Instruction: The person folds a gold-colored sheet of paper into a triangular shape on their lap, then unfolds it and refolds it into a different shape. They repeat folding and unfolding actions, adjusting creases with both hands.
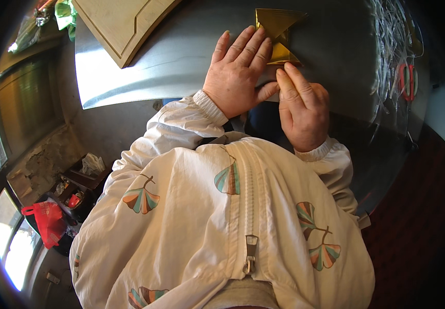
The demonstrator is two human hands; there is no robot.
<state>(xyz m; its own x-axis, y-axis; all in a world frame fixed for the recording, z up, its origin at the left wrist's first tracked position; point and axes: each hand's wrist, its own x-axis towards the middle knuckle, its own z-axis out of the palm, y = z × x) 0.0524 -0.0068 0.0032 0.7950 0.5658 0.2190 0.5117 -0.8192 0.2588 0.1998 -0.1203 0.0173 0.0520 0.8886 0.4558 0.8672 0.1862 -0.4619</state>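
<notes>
A folded sheet of shiny gold paper [279, 28] lies on the dark metal tabletop, with pointed flaps at its top and bottom. My left hand [240, 74] lies flat, its fingers stretched over the paper's left edge and its thumb reaching toward my right hand. Close to the paper's lower edge, my right hand [305, 105] has two fingers extended side by side, the tips at the bottom flap's corner. Its other fingers are curled and its thumb is hidden. Neither hand visibly grips anything.
A wooden board [124, 26] rests on the table [181, 67] at the far left. Clear plastic strips [387, 56] hang at the right, beside red-handled scissors [407, 82]. A red plastic bag [49, 221] sits lower left, near dark containers.
</notes>
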